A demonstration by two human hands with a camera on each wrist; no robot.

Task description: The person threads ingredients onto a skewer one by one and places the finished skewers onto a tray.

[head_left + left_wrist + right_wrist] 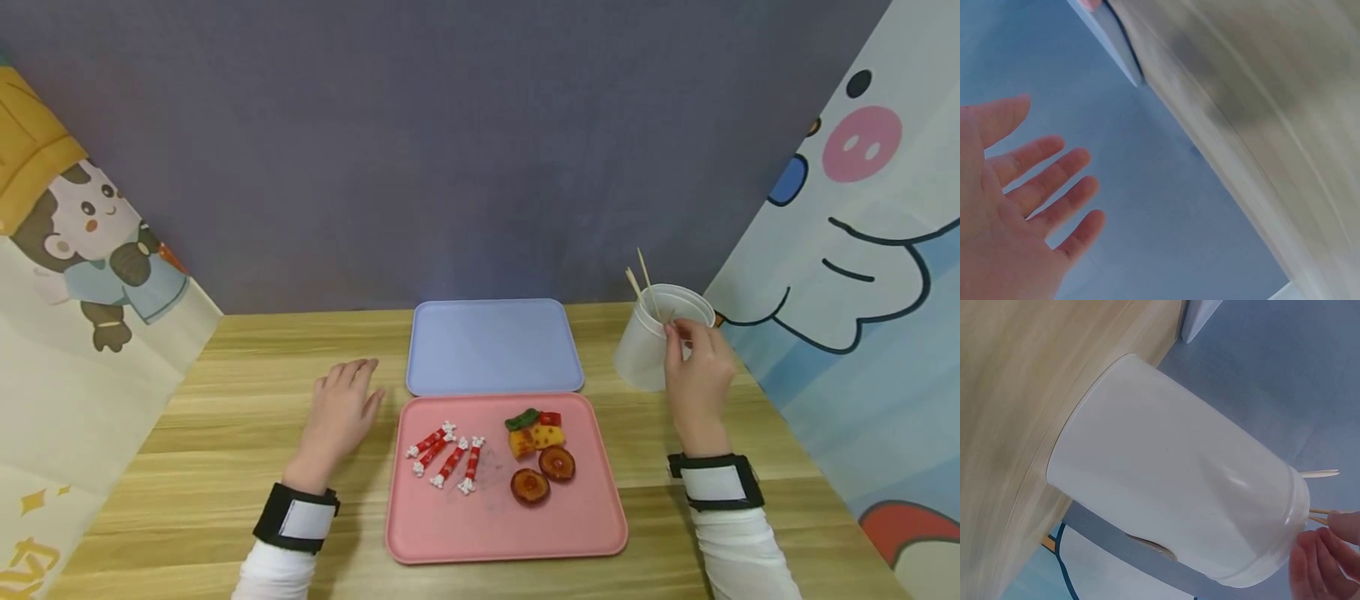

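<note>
My right hand (pixel 697 379) is at the rim of a white cup (pixel 637 350) on the right, thumb and fingertips pinching a thin wooden skewer (pixel 1318 511). Other pale skewers (pixel 642 279) lean out of the cup's far left side. The cup hides their lower ends. Left of the trays, my left hand (pixel 341 417) is held over the wooden table, palm down with fingers spread and holding nothing. In the left wrist view its fingers (pixel 1054 178) are relaxed and apart.
A pink tray (pixel 502 533) holds several red pieces with white knobbed ends (pixel 452 462), two brown mushroom-like rounds (pixel 530 487), and yellow, red and green pieces (pixel 547 436). Behind it lies a blue tray (pixel 495 346). A grey partition (pixel 480 167) stands along the table's back edge.
</note>
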